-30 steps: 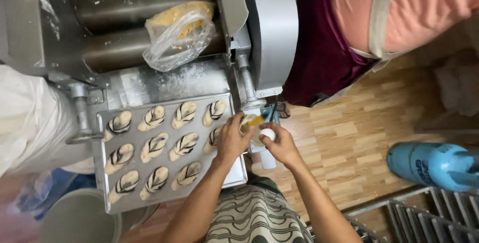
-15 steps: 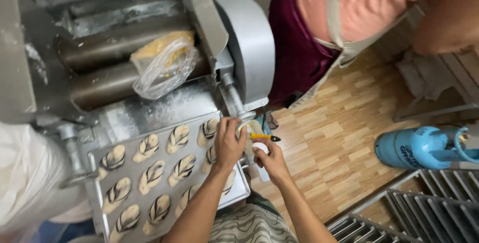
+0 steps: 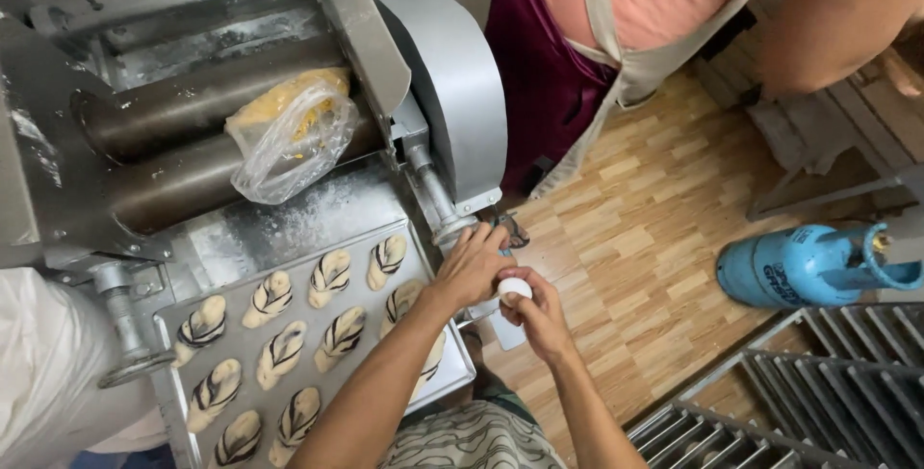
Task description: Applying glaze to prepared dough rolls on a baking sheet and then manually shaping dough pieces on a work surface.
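My left hand [image 3: 474, 267] and my right hand [image 3: 536, 310] meet just past the right edge of a metal baking tray [image 3: 171, 321]. Between their fingertips is a small white round object [image 3: 513, 288]; both hands touch it. The tray carries several twisted dough pieces with dark stripes [image 3: 330, 275], laid in rows. My left forearm crosses over the tray's right corner and hides part of a piece there.
The tray rests on a dough sheeter with dark rollers [image 3: 183, 132]; a plastic bag of yellow stuff [image 3: 289, 137] lies on them. Another person in a pink top and apron [image 3: 626, 26] stands close. A blue gas cylinder [image 3: 808, 262] lies on the wooden floor, racks [image 3: 808, 392] at lower right.
The view has shifted, so the tray sits lower and further left. My hands stay together by the tray's right edge; the white object now shows between the fingertips.
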